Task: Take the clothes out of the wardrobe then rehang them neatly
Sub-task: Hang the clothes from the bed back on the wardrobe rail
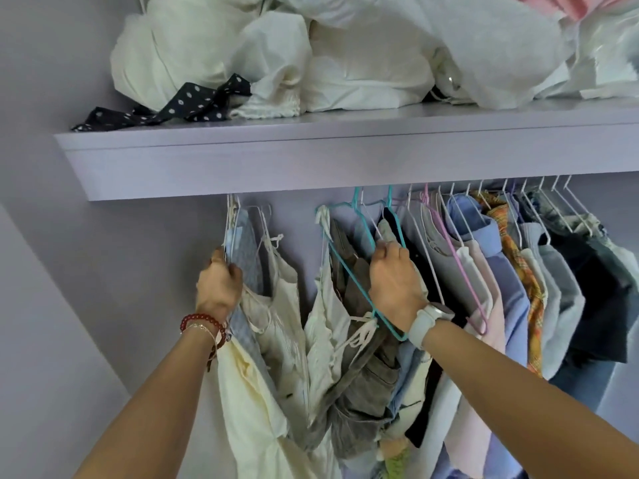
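Lilac shelf (pixel 242 160) overhead; below it my left hand (pixel 219 286) grips pale dresses (pixel 276 305) aside. My right hand (pixel 396 278) curls round a teal hanger (pixel 349 271), likely to unhook it.

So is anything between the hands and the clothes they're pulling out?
No. The left hand already grips the white hangers of the cream garments, and the right hand grips the teal hanger. Nothing visible sits between.

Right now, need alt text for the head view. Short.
A person's left hand grips white hangers of pale clothes at the left end of a wardrobe rail, while the right hand holds a teal hanger in the next bunch. More shirts hang to the right, and white bags crowd the shelf above.
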